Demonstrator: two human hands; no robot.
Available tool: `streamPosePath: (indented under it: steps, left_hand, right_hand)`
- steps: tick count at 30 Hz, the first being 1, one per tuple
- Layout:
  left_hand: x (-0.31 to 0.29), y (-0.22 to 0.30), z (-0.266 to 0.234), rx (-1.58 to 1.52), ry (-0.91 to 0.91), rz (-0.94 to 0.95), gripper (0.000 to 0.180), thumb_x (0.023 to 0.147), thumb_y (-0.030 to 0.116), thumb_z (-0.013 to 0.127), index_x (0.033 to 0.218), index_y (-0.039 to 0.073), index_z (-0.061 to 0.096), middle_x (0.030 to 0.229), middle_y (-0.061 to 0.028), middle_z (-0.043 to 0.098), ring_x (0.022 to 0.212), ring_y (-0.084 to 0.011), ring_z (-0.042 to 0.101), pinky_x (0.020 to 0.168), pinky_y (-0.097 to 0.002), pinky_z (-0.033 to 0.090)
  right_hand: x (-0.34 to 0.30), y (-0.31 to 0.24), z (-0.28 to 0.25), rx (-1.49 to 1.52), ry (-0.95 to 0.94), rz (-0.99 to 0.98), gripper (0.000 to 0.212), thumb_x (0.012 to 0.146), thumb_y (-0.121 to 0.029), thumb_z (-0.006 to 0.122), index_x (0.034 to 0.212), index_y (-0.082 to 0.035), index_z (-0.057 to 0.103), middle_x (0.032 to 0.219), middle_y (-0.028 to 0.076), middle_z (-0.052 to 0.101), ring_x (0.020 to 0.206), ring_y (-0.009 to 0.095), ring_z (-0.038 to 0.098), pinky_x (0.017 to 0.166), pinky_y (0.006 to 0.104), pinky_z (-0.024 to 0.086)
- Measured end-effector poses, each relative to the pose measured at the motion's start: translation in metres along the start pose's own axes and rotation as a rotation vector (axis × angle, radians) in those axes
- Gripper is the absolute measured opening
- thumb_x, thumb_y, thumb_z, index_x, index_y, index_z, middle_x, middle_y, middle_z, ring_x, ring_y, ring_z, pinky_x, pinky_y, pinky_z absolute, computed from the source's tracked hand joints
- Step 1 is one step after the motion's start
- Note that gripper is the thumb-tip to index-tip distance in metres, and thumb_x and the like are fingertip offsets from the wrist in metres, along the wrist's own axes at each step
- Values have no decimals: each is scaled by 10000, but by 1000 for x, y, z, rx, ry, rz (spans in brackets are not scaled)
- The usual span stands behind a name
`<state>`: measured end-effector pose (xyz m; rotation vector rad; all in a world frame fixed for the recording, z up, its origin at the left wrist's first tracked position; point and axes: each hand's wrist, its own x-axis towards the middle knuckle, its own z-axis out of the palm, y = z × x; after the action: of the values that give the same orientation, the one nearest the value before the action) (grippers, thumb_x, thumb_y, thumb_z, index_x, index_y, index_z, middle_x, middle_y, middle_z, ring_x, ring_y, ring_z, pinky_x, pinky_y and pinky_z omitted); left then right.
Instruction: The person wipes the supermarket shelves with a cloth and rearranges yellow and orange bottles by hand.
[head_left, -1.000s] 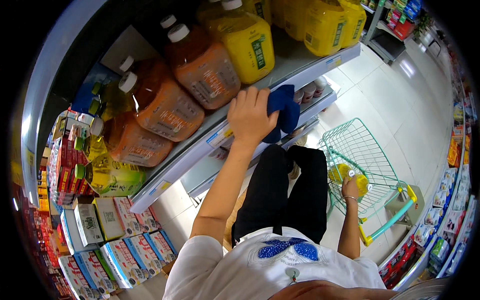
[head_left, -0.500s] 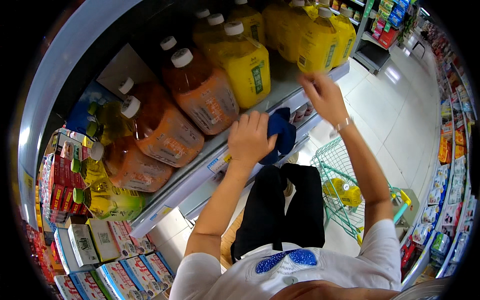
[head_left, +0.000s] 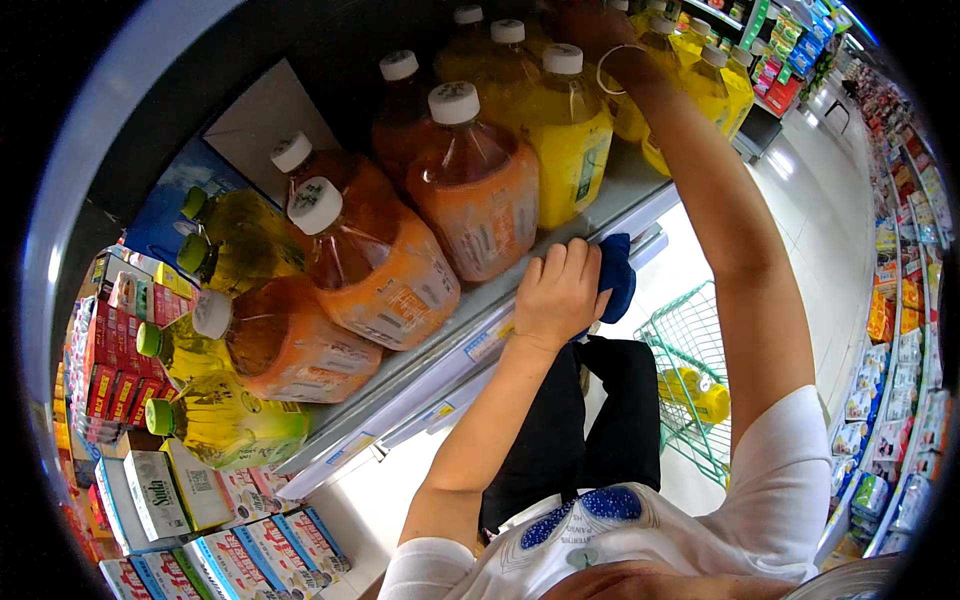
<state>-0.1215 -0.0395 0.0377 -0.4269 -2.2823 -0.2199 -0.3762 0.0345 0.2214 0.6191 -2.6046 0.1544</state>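
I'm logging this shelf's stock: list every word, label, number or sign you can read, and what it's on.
I won't copy wording or brands; print locations only.
Orange-labelled bottle: large stylised lettering; fine print too small to read.
Yellow bottle: label panel, too small to read.
White carton: one short word, legible.
White shirt: small lettering, upside down.
Price tag on the shelf edge: too small to read.

1. Yellow bottles (head_left: 570, 160): super bright yellow, white caps.
2. Big bottles (head_left: 480, 200) next to them: orange labels with pale print, reddish-amber drink, white caps too.
3. End bottles (head_left: 240, 425): yellow-green, lime caps.
4. Bunched cloth (head_left: 618, 280): plain navy.
5. Shopper's tee (head_left: 690, 530): white, blue white-speckled print. Trousers (head_left: 540, 440): black.
6. Cart (head_left: 690, 300): minty green wire.
7. Shelf (head_left: 628, 190): grey.
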Motion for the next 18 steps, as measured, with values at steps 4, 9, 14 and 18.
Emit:
streamPosePath:
  steps: [4,9,14,18]
  left_hand:
    - [6,5,1,7,-6,2,482,584,360,756,985,115,648,880,-17,518,820,-203,522,683,-319,416]
    - [1,-4,0,-13,8,-16,496,596,364,749,1005,103,646,911,-26,542,836,-207,530,685,-324,419]
    - [6,11,7,-53,33,22,508,592,373,748,1009,102,645,947,-25,569,856,-200,540,682,-317,421]
    - [-1,1,3,-6,30,12,507,591,375,748,1008,106,645,936,-21,565,856,-194,539,678,-311,415]
  right_hand:
    - [-11,28,17,-202,292,-193,389,887,-349,558,1126,-72,688,1302,247,555,1208,400,526,890,489,517]
    - [-7,-15,-10,140,39,133,363,913,-327,525,1071,-59,711,1213,223,622,1148,399,572,913,482,499]
    - [47,53,17,-538,147,-394,364,904,-366,542,967,-55,721,1050,181,689,1000,382,640,906,510,492]
    - [10,13,4,-439,119,-228,357,901,-371,540,882,-58,710,977,160,702,943,348,663,850,515,508]
